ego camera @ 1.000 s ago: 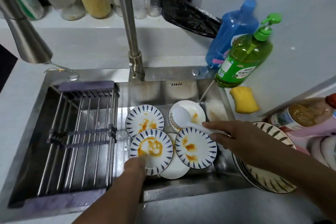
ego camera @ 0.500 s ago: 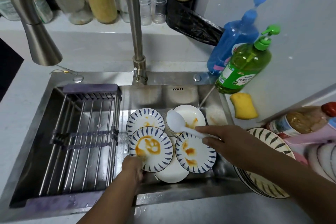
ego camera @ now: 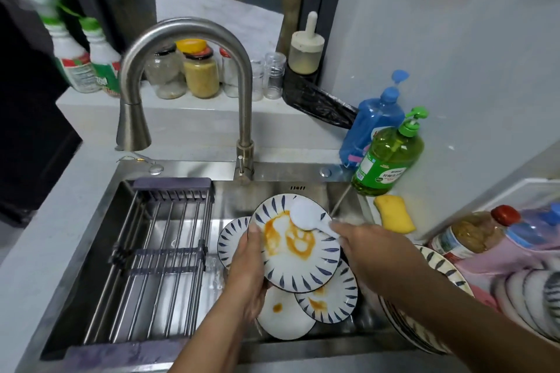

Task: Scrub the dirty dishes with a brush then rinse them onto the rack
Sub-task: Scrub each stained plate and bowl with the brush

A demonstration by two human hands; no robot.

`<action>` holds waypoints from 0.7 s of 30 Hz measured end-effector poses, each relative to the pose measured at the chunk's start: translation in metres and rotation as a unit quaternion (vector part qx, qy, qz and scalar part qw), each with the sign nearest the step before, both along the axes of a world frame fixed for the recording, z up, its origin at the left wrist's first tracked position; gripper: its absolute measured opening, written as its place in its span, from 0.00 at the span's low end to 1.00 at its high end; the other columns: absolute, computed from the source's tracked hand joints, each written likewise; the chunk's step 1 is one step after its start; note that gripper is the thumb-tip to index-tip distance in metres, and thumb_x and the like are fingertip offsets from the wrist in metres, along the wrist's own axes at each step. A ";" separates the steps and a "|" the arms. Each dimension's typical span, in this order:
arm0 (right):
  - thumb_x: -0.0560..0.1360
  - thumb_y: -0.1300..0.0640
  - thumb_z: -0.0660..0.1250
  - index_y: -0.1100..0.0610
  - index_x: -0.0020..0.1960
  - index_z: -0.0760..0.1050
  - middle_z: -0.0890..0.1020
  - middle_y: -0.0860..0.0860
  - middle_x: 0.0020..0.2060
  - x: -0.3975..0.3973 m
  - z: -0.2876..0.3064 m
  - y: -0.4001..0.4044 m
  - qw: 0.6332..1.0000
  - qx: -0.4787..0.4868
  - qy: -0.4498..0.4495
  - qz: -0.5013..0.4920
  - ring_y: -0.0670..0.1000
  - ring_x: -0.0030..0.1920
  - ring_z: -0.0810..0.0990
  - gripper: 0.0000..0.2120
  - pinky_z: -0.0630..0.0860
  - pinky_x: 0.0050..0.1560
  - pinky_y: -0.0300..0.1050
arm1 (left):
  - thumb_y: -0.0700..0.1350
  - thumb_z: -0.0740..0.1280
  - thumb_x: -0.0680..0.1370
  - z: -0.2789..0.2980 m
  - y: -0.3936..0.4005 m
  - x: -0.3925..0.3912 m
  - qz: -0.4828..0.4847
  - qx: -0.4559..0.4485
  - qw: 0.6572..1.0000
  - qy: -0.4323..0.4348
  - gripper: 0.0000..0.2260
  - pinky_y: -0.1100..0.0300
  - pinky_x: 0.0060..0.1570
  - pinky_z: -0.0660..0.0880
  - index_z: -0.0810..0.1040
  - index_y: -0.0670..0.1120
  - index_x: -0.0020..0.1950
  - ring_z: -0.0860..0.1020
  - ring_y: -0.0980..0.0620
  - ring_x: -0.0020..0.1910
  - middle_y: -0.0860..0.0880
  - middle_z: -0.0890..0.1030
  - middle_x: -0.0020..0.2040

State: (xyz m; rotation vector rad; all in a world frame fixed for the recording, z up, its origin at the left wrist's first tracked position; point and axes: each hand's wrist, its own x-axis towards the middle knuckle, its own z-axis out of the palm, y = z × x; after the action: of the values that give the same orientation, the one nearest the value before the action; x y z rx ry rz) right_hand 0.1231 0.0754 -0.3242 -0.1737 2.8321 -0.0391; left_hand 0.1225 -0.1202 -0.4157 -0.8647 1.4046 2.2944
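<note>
The left hand (ego camera: 247, 275) has lifted the stained plate (ego camera: 295, 244) out of the sink (ego camera: 272, 179); one second ago this plate was lying flat among the other dishes, with only the fingers touching its edge. Now the fingers are curled around the left rim, with the thumb on the front face, and the plate is tilted up toward the camera, above the remaining plates. The right hand (ego camera: 375, 254) grips the handle of the white brush (ego camera: 306, 215), fingers closed around it, and the brush head now rests on the upper right part of the plate, beside the orange sauce marks. Before, the brush was hovering over the dishes at the back.

This means, in my judgement, that the scrubbing of the first plate is just starting; the stain looks untouched. Three more dirty plates wait below in the sink. The rack (ego camera: 160, 254) on the left side of the sink holds nothing, and no water comes from the faucet (ego camera: 188, 70), so rinsing is not yet begun.
</note>
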 end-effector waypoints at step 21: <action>0.84 0.42 0.52 0.31 0.75 0.58 0.79 0.47 0.59 0.019 0.081 -0.017 0.991 -0.002 0.000 0.130 0.53 0.56 0.78 0.20 0.77 0.52 0.51 | 0.82 0.60 0.65 0.049 -0.005 0.006 -0.047 -0.002 0.997 0.057 0.41 0.40 0.61 0.79 0.76 0.60 0.70 0.83 0.43 0.60 0.47 0.84 0.62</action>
State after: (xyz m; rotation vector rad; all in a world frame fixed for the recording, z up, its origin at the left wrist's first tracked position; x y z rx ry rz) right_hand 0.1423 0.0580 -0.2435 -0.5420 2.7856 0.0109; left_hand 0.1287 -0.1252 -0.3667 -0.6630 1.4649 2.3031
